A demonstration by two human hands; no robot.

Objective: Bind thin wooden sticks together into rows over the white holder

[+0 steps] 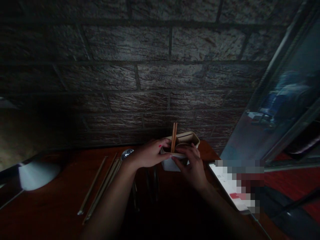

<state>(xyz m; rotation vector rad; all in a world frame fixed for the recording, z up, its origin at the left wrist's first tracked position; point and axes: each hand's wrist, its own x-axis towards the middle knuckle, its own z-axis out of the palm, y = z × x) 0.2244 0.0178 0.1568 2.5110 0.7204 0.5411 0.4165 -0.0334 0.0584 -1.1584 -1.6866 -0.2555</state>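
Observation:
A pale utensil holder (171, 165) with compartments stands on the table close to the brick wall. Two wooden chopsticks (174, 137) rise upright from its left part. My left hand (152, 153) grips the holder's front left edge, thumb on the front rim and fingers over the left side beside the chopsticks. With its thumb outside and fingers reaching over the rim, my right hand (192, 160) closes on the front right edge. A curved rim shows inside by the right fingers; I cannot tell what it is.
Several long chopsticks (93, 185) lie left of my left forearm. A shiny metal rounded piece (127, 153) is beside my left wrist, with dim metal utensils (155, 183) between my arms. A phone (226, 186) lies right; a white tapered object (37, 175) is far left.

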